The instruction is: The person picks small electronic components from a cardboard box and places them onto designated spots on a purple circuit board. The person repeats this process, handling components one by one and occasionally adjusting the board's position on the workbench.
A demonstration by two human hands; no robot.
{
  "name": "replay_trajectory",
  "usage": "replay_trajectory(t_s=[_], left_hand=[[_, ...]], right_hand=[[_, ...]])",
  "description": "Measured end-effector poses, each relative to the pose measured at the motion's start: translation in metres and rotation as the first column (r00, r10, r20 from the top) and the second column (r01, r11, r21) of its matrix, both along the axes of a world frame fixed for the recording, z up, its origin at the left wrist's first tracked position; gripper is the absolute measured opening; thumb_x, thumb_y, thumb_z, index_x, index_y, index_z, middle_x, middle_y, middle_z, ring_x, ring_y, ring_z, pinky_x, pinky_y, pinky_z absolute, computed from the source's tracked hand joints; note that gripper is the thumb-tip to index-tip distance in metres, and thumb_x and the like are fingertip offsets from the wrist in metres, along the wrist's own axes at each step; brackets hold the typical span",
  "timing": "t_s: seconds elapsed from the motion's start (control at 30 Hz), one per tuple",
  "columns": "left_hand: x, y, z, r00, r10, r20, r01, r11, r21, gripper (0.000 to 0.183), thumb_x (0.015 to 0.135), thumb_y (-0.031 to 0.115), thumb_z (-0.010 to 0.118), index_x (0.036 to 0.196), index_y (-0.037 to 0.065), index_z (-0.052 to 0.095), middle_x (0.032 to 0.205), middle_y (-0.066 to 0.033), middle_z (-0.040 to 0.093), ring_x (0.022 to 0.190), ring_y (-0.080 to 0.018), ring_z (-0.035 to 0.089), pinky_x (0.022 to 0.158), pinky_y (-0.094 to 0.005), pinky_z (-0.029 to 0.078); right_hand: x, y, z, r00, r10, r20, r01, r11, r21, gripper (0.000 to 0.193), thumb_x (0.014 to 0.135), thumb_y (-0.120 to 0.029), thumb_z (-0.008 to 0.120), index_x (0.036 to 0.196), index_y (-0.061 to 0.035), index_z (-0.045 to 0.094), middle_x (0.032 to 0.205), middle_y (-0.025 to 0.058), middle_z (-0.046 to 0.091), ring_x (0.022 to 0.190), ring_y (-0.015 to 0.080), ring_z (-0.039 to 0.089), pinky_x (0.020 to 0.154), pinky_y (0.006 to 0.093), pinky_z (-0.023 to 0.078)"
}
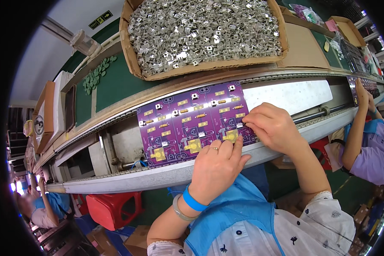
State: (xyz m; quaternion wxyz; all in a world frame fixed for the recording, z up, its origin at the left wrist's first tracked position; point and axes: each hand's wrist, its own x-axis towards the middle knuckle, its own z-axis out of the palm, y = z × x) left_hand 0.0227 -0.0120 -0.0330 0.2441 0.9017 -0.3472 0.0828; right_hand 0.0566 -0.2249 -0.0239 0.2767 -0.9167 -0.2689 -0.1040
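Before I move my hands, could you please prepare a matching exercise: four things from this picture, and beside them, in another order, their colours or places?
Things:
1. circuit board
2. metal pieces
3. wristband
4. stool

Colours or places:
A. red
B. blue, on the wrist of the left hand
C. purple, with the right hand at its edge
D. silver, heaped in a carton

Right pairs: 1-C, 2-D, 3-B, 4-A
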Motion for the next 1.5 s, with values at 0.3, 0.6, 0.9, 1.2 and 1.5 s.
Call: replay_trajectory(t_s=[0.3, 0.6, 0.9, 1.2, 1.5], left_hand=[[0.0, -0.001, -0.003, 1.0, 0.005, 0.015, -0.005, 1.0, -0.019, 0.039, 0.084, 0.031, 0.076, 0.115, 0.007, 0.072, 0.078, -0.0038, 0.053, 0.071, -0.0203, 0.056, 0.062, -0.0341, 0.048], [-0.001, 0.0, -0.002, 1.0, 0.001, -0.009, -0.002, 0.999, -0.051, 0.038, 0.084, 0.029, 0.076, 0.114, 0.006, 0.072, 0.079, -0.0051, 0.054, 0.072, -0.0222, 0.058, 0.062, -0.0355, 0.049], [-0.013, 0.018, 0.013, 0.793, -0.109, -0.6, -0.341, 0.736, -0.585, 0.039, 0.099, 0.03, 0.063, 0.127, 0.002, 0.063, 0.085, -0.0037, 0.056, 0.075, -0.0193, 0.059, 0.064, -0.0349, 0.049], [-0.045, 0.019, 0.035, 0.184, -0.771, -0.61, -0.817, 0.225, -0.531, 0.07, 0.11, 0.05, 0.026, 0.152, -0.005, 0.032, 0.14, -0.0177, 0.051, 0.125, -0.0267, 0.055, 0.107, -0.0404, 0.043], [-0.052, 0.026, 0.032, 0.207, -0.705, -0.678, -0.798, 0.279, -0.535, 0.053, 0.109, 0.038, 0.041, 0.142, -0.003, 0.045, 0.118, -0.0136, 0.063, 0.103, -0.0226, 0.061, 0.091, -0.0367, 0.048]], right_hand=[[0.0, 0.005, 0.004, 0.999, 0.019, 0.034, -0.017, 0.998, -0.059, 0.013, 0.077, -0.003, 0.068, 0.09, -0.0001, 0.07, 0.09, 0.0119, 0.069, 0.086, 0.0299, 0.068, 0.076, 0.0392, 0.057], [-0.001, 0.002, 0.005, 0.998, 0.014, -0.061, -0.015, 1.0, -0.025, 0.016, 0.08, -0.001, 0.072, 0.096, -0.0011, 0.072, 0.093, 0.013, 0.069, 0.086, 0.0306, 0.069, 0.074, 0.0387, 0.057], [-0.007, -0.001, 0.005, 0.984, -0.075, -0.159, 0.084, 0.995, 0.048, 0.021, 0.082, -0.005, 0.075, 0.102, -0.0011, 0.071, 0.096, 0.0125, 0.069, 0.084, 0.0299, 0.068, 0.075, 0.038, 0.055], [-0.063, 0.053, 0.045, 0.99, 0.132, 0.052, -0.137, 0.983, 0.119, 0.03, 0.068, -0.018, 0.082, 0.095, -0.0104, 0.073, 0.093, -0.0012, 0.069, 0.083, 0.0207, 0.061, 0.074, 0.0357, 0.046], [-0.06, 0.043, 0.026, 0.998, 0.06, -0.029, -0.05, 0.956, 0.289, 0.021, 0.077, -0.007, 0.078, 0.098, -0.0068, 0.072, 0.092, 0.0084, 0.07, 0.082, 0.0235, 0.066, 0.074, 0.0368, 0.051]])
